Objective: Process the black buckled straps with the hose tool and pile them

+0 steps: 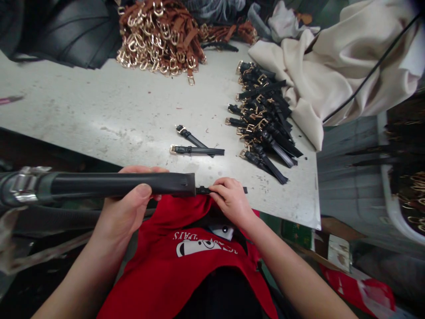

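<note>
My left hand [134, 201] is closed around a long black tube [116, 184] that comes in from the left edge, its thumb on the near side and its fingers behind. A metal clamp [28, 184] circles the tube's left part, and its right end looks flattened. Just beyond that end, my right hand [230, 199] pinches a small black strap [203, 190], mostly hidden by the fingers. Two black buckle straps [199, 151] lie crossed on the table past my hands. Further right is a heap of similar black straps with gold buckles [262, 115].
The white table [99, 106] has its right corner near my right forearm. Brown buckle straps [162, 35] are piled at the back, beside black material [66, 31]. Cream fabric [348, 62] drapes over the back right. A grey bin [395, 208] with straps stands at right.
</note>
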{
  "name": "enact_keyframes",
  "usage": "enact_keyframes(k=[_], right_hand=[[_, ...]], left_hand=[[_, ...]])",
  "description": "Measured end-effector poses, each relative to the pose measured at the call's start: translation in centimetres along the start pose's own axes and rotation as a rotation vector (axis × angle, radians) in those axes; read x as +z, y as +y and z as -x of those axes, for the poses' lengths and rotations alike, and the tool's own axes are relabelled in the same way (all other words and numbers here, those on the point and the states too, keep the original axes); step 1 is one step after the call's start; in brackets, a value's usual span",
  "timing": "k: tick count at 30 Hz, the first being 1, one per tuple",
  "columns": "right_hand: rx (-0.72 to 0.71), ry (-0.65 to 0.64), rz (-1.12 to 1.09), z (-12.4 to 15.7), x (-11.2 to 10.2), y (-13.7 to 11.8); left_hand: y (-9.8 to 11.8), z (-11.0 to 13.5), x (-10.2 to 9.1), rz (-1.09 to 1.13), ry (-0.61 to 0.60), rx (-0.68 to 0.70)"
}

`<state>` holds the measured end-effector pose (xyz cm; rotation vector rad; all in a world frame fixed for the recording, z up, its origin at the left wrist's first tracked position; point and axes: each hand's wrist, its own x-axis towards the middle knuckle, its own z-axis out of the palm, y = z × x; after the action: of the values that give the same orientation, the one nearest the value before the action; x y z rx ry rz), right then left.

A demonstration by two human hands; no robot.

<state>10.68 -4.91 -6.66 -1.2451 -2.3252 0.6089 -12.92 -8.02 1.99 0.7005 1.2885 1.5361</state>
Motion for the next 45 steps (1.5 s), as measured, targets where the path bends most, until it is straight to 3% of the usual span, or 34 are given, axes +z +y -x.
enact_keyframes(k=[9, 21, 33, 40, 45], right_hand=[[0.015, 0.016, -0.023, -0.14, 0.03, -0.03], [0.015, -0.055, -0.034, -0.27, -0.45, -0.12], [0.03, -0.032, -0.044, -0.41, -0.29, -0.05], [0.109, 0.004, 0.012, -0.71, 0.09, -0.63], [0.064, -0.031, -0.038, -0.63, -0.33, -0.36]], left_hand=[[-0.13, 0.08, -0.38, -0.006, -0.019, -0.002], [-0.12, 0.15, -0.16, 0.015, -0.025, -0.037], [-0.24, 0.29, -0.6, 0.019, -0.043, -0.029], [-0.25, 0.3, -0.27, 0.026, -0.032, -0.045], [-0.04, 0.33, -0.52, 0.009, -0.04, -0.033]])
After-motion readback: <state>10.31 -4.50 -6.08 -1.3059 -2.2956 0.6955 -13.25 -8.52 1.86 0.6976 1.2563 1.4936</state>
